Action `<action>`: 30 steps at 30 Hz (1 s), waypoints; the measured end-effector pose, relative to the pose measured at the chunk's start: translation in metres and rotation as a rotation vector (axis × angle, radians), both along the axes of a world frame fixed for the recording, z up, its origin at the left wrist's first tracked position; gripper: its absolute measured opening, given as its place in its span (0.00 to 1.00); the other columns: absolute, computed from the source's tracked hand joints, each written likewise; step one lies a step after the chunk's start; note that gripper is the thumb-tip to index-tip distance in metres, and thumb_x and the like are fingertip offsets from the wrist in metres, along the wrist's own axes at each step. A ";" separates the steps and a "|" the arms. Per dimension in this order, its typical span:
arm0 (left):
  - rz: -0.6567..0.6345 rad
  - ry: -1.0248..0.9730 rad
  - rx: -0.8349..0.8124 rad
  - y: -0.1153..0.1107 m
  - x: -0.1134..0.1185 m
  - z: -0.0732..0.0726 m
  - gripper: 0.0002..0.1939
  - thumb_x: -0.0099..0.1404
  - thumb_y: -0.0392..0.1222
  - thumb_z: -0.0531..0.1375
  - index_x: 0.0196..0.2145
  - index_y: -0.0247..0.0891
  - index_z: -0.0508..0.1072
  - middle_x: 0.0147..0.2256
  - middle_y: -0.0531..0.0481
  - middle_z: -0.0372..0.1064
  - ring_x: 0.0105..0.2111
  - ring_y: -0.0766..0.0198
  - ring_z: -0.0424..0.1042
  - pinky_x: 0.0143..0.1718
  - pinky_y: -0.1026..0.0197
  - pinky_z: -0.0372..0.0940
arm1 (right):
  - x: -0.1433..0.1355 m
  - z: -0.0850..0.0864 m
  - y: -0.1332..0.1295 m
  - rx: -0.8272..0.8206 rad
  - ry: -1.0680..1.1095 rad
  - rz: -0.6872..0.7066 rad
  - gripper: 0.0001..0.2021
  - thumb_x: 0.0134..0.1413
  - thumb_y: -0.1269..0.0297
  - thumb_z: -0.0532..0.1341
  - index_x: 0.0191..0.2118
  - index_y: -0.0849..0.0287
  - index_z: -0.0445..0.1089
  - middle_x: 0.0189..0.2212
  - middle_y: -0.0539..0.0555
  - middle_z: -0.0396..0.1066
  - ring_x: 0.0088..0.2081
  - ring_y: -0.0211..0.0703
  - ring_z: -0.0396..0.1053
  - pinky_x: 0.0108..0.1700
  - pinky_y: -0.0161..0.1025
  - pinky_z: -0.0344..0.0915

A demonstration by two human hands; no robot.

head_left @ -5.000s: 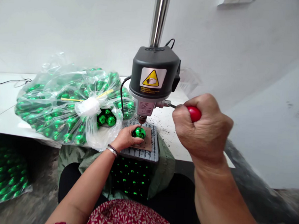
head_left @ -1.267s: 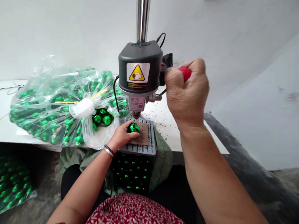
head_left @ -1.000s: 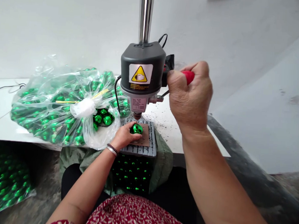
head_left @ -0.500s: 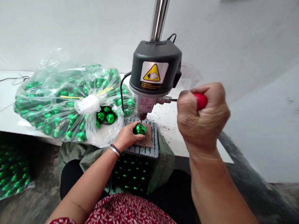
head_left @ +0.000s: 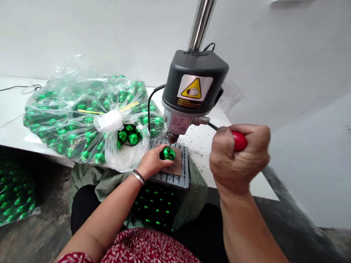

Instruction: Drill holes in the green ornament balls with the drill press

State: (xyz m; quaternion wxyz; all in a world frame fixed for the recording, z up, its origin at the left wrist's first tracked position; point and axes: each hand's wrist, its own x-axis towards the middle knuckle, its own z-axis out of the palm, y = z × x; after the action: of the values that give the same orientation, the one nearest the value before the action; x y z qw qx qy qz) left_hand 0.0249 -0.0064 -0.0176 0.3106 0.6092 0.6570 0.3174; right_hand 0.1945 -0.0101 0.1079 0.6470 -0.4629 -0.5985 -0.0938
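Between thumb and fingers, my left hand (head_left: pixel 155 161) grips a shiny green ball (head_left: pixel 169 153) on a brown board (head_left: pixel 177 167) atop the ridged grey base plate (head_left: pixel 184 175). Right above the ball is the chuck (head_left: pixel 172 138) of a bench drill press (head_left: pixel 195 83); its thin bit comes down to the ball's top, though I cannot tell how deep. My right hand (head_left: pixel 239 161) is closed around the red knob (head_left: pixel 239 141) of the drill's feed lever, to the right of the drill head.
A clear plastic bag (head_left: pixel 66 117) of green balls lies left on the white table (head_left: pixel 4 117), with a torn opening. Another bag (head_left: pixel 7 192) of balls sits low at left. More green balls (head_left: pixel 154 205) are below the plate, beside green cloth (head_left: pixel 196 188). Dark shavings litter the table.
My right hand has pulled the red knob lower, and the lever now slants down. My left hand still holds the ball under the bit. The whole view has shifted and tilted slightly.
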 end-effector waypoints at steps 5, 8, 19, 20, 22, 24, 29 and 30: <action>0.000 0.004 0.009 -0.002 0.000 0.001 0.32 0.55 0.46 0.73 0.58 0.44 0.76 0.50 0.48 0.80 0.52 0.51 0.76 0.59 0.54 0.66 | -0.002 -0.018 -0.002 -0.028 0.058 -0.039 0.09 0.56 0.57 0.58 0.30 0.55 0.62 0.23 0.48 0.63 0.24 0.34 0.60 0.28 0.36 0.60; 0.001 -0.003 0.018 -0.002 0.000 -0.002 0.31 0.55 0.46 0.72 0.57 0.45 0.76 0.48 0.49 0.80 0.51 0.52 0.77 0.58 0.54 0.67 | -0.003 -0.026 -0.003 0.018 0.060 -0.028 0.08 0.57 0.57 0.59 0.32 0.55 0.64 0.24 0.48 0.64 0.25 0.34 0.61 0.29 0.36 0.61; -0.008 -0.015 0.001 -0.002 0.000 -0.001 0.35 0.55 0.46 0.72 0.60 0.43 0.74 0.54 0.45 0.78 0.53 0.50 0.77 0.58 0.52 0.68 | -0.004 -0.048 -0.005 0.064 0.074 0.037 0.10 0.56 0.57 0.59 0.30 0.57 0.63 0.24 0.49 0.63 0.26 0.34 0.62 0.30 0.35 0.60; -0.006 -0.015 0.003 -0.002 0.000 -0.001 0.34 0.55 0.46 0.72 0.60 0.42 0.74 0.53 0.45 0.78 0.53 0.50 0.76 0.58 0.52 0.67 | -0.004 -0.048 -0.006 0.057 0.077 0.040 0.11 0.55 0.56 0.59 0.29 0.57 0.62 0.23 0.48 0.63 0.25 0.34 0.61 0.29 0.35 0.59; 0.002 -0.021 0.008 -0.002 0.001 0.000 0.34 0.54 0.45 0.72 0.59 0.42 0.75 0.52 0.46 0.79 0.52 0.50 0.77 0.58 0.53 0.68 | -0.004 -0.041 -0.004 0.038 0.101 0.026 0.11 0.54 0.55 0.59 0.29 0.57 0.62 0.23 0.48 0.62 0.25 0.33 0.60 0.29 0.35 0.59; 0.004 -0.037 0.011 -0.001 0.001 0.001 0.34 0.53 0.45 0.73 0.58 0.42 0.75 0.51 0.47 0.79 0.51 0.51 0.77 0.57 0.53 0.68 | -0.004 -0.021 0.002 0.016 0.129 0.005 0.12 0.53 0.54 0.59 0.30 0.57 0.63 0.24 0.49 0.64 0.25 0.33 0.60 0.29 0.35 0.58; -0.065 -0.148 0.050 -0.010 -0.004 0.002 0.31 0.54 0.39 0.71 0.56 0.39 0.75 0.50 0.47 0.79 0.50 0.53 0.76 0.56 0.54 0.68 | -0.003 0.042 0.026 -0.197 0.128 0.066 0.14 0.47 0.51 0.58 0.28 0.57 0.62 0.21 0.47 0.59 0.25 0.31 0.52 0.28 0.34 0.53; -0.079 -0.173 0.063 -0.015 -0.007 0.002 0.32 0.53 0.38 0.71 0.57 0.39 0.75 0.51 0.47 0.78 0.52 0.53 0.75 0.58 0.54 0.67 | -0.003 0.049 0.029 -0.235 0.136 0.065 0.13 0.47 0.52 0.59 0.28 0.57 0.62 0.21 0.47 0.58 0.25 0.31 0.52 0.29 0.34 0.53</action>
State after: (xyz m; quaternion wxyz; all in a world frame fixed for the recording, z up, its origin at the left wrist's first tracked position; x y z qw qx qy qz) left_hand 0.0178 -0.0216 -0.0156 0.3592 0.6143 0.5930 0.3768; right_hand 0.1913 0.0194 0.1573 0.6301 -0.5214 -0.5747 0.0296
